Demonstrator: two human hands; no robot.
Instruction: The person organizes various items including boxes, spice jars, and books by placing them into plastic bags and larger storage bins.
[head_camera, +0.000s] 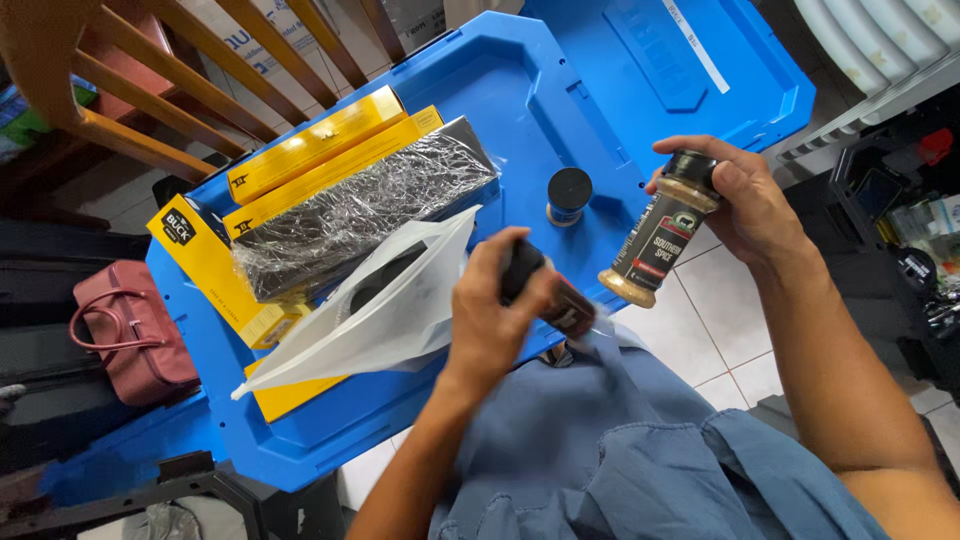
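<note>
Nearest the camera, blue cloth covers the person's lap. Just above it, the left hand is closed around a dark bottle, held tilted, its lower end blurred. Beside it lies a clear plastic bag, resting across the yellow boxes on the blue bin lid. To the right, the right hand grips a spice jar by its cap end, tilted, tan powder showing inside, held over the white tiled floor. Farther out, a small dark-capped jar stands upright on the lid, near a foil-wrapped long box. A red handbag sits at left.
</note>
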